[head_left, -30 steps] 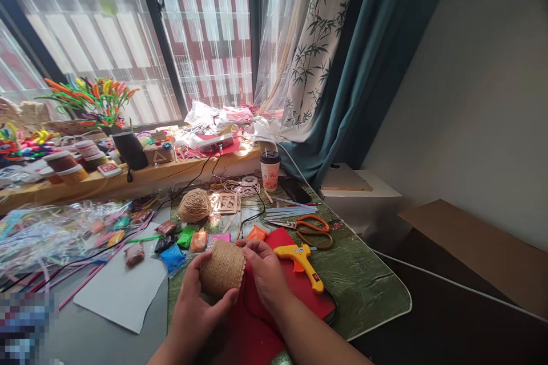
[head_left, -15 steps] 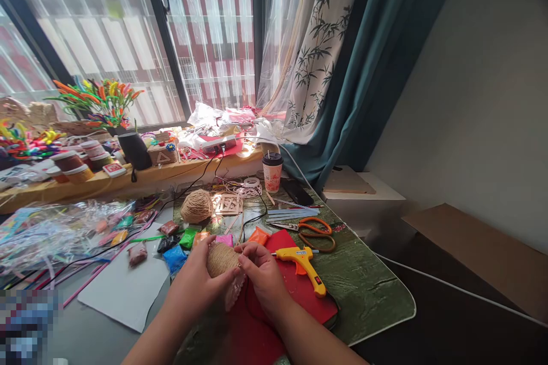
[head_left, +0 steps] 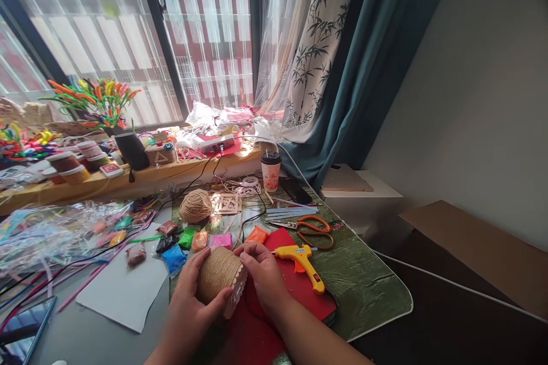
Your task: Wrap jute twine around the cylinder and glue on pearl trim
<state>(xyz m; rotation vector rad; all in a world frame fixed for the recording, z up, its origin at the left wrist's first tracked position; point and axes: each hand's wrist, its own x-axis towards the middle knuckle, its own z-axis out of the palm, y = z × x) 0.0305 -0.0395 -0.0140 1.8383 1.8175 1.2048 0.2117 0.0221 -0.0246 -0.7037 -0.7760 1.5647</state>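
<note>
My left hand [head_left: 185, 299] is wrapped around a cup wound with twine [head_left: 219, 275], thumb on the near side and fingers on the far side. The cup lies tilted, its pale scalloped, clear-looking edge [head_left: 236, 295] toward the lower right. At the cup's upper right, my right hand [head_left: 266, 275] pinches what looks like the strand of twine; its fingertips partly hide it. Behind the cup sits a ball of twine [head_left: 196, 206]. A yellow hot glue gun [head_left: 302, 262] rests on a red book or folder [head_left: 295, 291], right of my right hand.
Orange-handled scissors [head_left: 314, 231], pale blue glue sticks [head_left: 286, 213] and a paper cup with a lid [head_left: 270, 174] stand or lie beyond. Several coloured clay packets [head_left: 174, 259] lie behind my left hand. White paper [head_left: 124, 291] is at left. A black cord [head_left: 252, 217] crosses the table.
The twine-wound cup has turned in my left hand, showing more of its side and scalloped edge. My right hand stays close to its rim, fingers still pinched.
</note>
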